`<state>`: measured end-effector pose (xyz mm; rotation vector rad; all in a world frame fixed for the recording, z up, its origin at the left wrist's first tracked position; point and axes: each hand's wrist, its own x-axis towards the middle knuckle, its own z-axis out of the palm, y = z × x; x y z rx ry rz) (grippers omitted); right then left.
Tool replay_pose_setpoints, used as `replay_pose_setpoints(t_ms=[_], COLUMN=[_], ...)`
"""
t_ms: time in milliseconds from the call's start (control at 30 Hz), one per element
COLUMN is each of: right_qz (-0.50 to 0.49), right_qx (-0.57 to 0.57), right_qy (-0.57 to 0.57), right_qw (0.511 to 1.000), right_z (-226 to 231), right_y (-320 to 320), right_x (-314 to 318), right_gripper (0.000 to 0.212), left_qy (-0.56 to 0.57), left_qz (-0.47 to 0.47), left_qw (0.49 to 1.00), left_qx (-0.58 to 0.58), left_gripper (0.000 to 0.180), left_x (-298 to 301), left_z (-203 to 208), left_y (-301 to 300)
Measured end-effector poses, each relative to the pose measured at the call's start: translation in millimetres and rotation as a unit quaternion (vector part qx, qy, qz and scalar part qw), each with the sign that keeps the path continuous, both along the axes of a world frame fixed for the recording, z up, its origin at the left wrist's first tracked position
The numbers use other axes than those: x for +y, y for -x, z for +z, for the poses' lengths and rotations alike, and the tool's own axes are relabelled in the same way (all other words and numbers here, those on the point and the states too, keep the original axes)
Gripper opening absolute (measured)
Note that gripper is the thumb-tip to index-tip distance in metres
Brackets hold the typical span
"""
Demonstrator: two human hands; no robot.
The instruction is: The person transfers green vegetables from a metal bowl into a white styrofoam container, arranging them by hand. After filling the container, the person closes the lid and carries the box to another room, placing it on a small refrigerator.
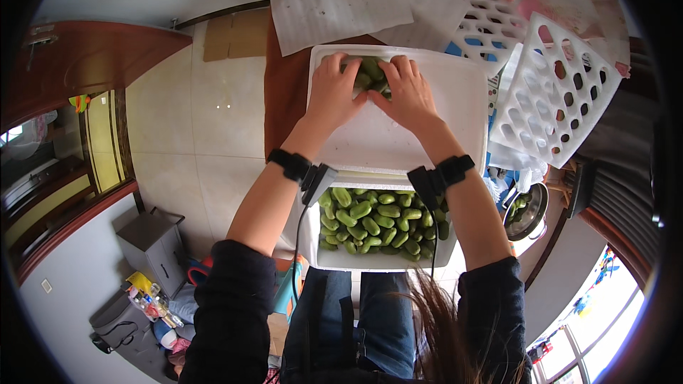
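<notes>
My left hand (335,90) and my right hand (406,92) meet at the far end of a white foam box (445,117). Their fingers curl around a small cluster of green oval fruits (369,73) from both sides, and the thumbs come together at the near side. The fingertips partly hide how many fruits are between them. Closer to my body, a second white foam box (377,262) is filled with many more green oval fruits (370,224). Each of my wrists wears a black band with a small device and a cable.
White perforated trays (551,92) lean in a stack at the right. Pale sheets (341,3) lie on the reddish-brown table (283,92) at the far side. A metal pot (532,217) holding green fruits stands at the right. Flattened cardboard (235,33) is on the tiled floor.
</notes>
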<state>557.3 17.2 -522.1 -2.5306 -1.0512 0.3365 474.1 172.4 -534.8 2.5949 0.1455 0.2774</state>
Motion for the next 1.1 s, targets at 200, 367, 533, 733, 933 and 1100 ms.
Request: replay_pose_setpoints(t_ms=[200,367,533,733,933,1100], right_qz=[-0.002,0.045,0.007,-0.05,-0.226,-0.205], right_qx=[-0.045,-0.001,0.128,0.145,0.398,0.396], right_qy=[-0.011,-0.025,0.002,-0.175,-0.226,-0.218], right_qw=[0.999,0.999,0.992,0.973,0.86,0.868], right_z=[-10.7,-6.7,-0.6,-9.4,8.3,44.1], right_y=[4.1,6.0,21.8,13.3,22.4,45.6], right_x=[8.2,3.8,-5.5,-4.6,-42.6,-88.0], right_gripper=[0.046,0.031,0.03,0.031,0.024,0.027], left_qy=[0.014,0.109,0.136,0.23,0.183,0.074], left_qz=[-0.076,-0.057,0.009,0.027,-0.239,-0.26], left_qw=[0.997,0.992,0.99,0.96,0.946,0.953], left_qx=[-0.016,0.018,-0.044,0.159,0.118,0.136], left_gripper=[0.039,0.026,0.018,0.016,0.023,0.027], left_x=[14.4,32.1,30.7,7.0,-35.7,-46.9], left_z=[4.0,15.6,29.4,61.1,72.4,68.5], left_y=[3.2,6.7,32.9,94.7,169.9,193.5])
